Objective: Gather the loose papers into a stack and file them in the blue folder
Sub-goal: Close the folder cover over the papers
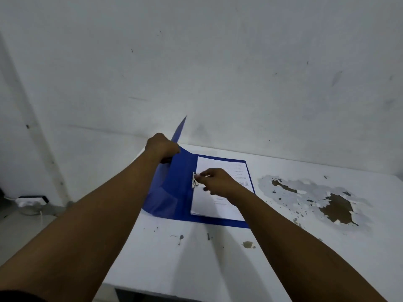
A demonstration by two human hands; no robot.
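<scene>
Because the front cover has to stay out of the way while the clip is worked, the left hand (161,147) is closed around the cover's far edge and holds it lifted, so the translucent blue flap arches up and away from the pages. Below that hand and to its right, the blue folder (178,192) lies open on the white table (218,258), its back panel flat on the surface. The stack of papers (209,203) already rests squared on that panel, directly under the right hand (218,182), with a blue margin showing beyond the hand's far side and near side.

The right hand lies palm down on the sheets, I would say to keep them from sliding, and its fingertips (201,176) are pinched narrowly at the metal clip (194,180), which sits at the stack's spine edge, just past the fingertips toward the left hand. Whether the clip is already pressed shut over the paper I cannot tell; it is small and partly hidden by the fingers.

To my eye the gathering is done and the filing is nearly finished: what seems left is securing the clip and lowering the cover. To the right of the right hand, well apart from the folder, the tabletop's paint has peeled in ragged patches (335,205).
</scene>
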